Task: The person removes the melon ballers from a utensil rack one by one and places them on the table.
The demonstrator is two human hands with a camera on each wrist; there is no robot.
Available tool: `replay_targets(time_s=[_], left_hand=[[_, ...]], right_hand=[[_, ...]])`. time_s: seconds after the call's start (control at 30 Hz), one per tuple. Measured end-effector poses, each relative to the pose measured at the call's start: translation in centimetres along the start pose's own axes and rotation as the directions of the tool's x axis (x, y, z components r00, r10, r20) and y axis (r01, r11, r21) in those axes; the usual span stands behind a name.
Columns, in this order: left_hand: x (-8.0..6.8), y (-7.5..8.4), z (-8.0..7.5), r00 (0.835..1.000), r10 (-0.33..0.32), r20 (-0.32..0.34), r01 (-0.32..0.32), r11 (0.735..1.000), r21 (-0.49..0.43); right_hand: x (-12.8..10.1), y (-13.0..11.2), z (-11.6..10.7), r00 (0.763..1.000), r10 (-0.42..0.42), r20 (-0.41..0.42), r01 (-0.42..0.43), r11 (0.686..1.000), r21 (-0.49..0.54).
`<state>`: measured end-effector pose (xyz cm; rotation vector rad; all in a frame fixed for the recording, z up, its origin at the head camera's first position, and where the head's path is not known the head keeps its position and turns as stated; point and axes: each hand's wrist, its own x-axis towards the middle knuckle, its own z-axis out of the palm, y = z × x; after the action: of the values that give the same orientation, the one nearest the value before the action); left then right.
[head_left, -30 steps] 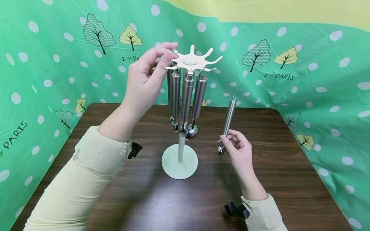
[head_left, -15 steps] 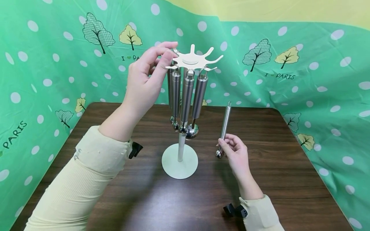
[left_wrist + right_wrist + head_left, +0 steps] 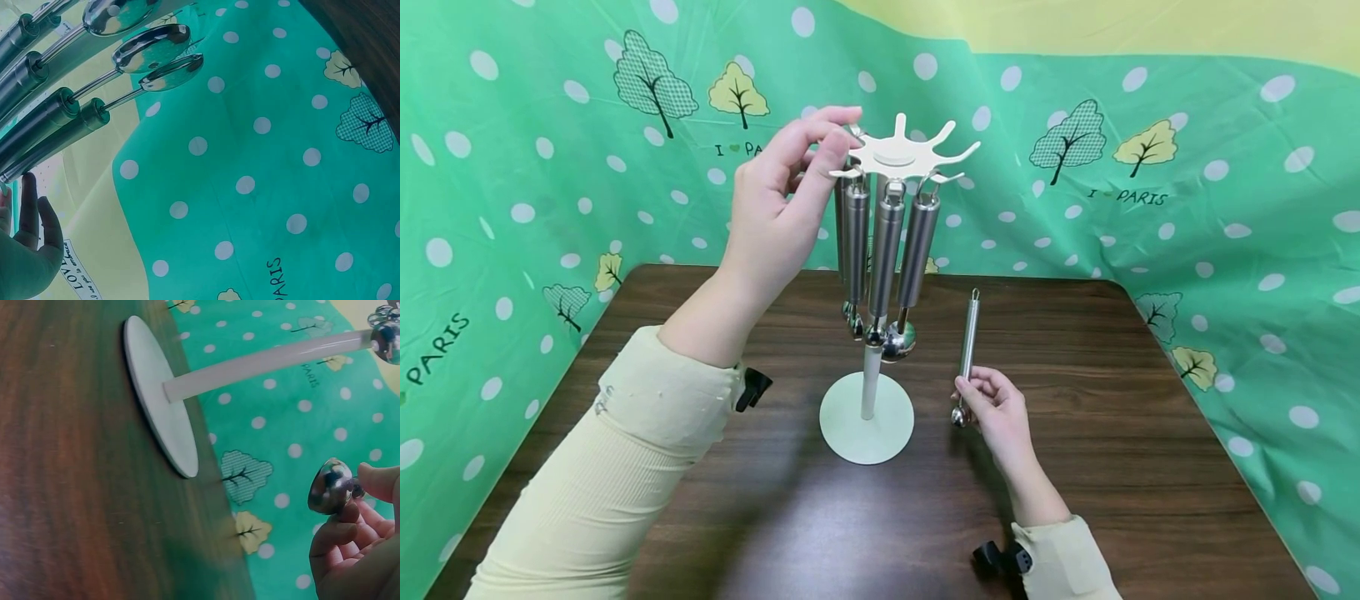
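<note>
A pale stand with a star-shaped hanging rack (image 3: 892, 155) on top stands mid-table in the head view. Several metal-handled utensils (image 3: 886, 246) hang from its arms by end loops. My left hand (image 3: 778, 187) pinches the rack's left edge between thumb and fingers, beside a loop. In the left wrist view, spoon-like bowls (image 3: 153, 50) extend from the handles above that hand. To the right of the stand, my right hand (image 3: 1002, 417) grips a small metal scoop (image 3: 971, 333) low near its bowl, handle pointing up. The scoop's rounded bowl (image 3: 328, 487) shows in the right wrist view.
The stand's round base (image 3: 850, 433) rests on the dark wooden table (image 3: 1120, 467). A green dotted cloth (image 3: 1195, 208) with printed trees hangs behind and at both sides. Black camera mounts (image 3: 1000, 560) sit at both wrists.
My right hand has moved down and left with the scoop, which now stands more upright and lower, closer to the table. My left hand stays at the rack.
</note>
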<state>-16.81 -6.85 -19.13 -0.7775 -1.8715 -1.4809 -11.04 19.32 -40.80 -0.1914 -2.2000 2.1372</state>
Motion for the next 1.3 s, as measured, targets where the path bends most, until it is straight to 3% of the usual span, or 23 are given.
replay_targets(time_s=[0.8, 1.3], left_hand=[[0.0, -0.1, 0.0, 1.000, 0.026, -0.010, -0.026, 1.000, -0.002], [-0.1, -0.2, 0.1, 1.000, 0.023, -0.011, -0.024, 1.000, -0.016]], right_hand=[[0.2, 2.9, -0.1, 0.994, 0.110, -0.027, -0.111, 0.993, -0.048], [1.2, 5.2, -0.8, 0.982, 0.187, -0.023, -0.188, 0.973, -0.135]])
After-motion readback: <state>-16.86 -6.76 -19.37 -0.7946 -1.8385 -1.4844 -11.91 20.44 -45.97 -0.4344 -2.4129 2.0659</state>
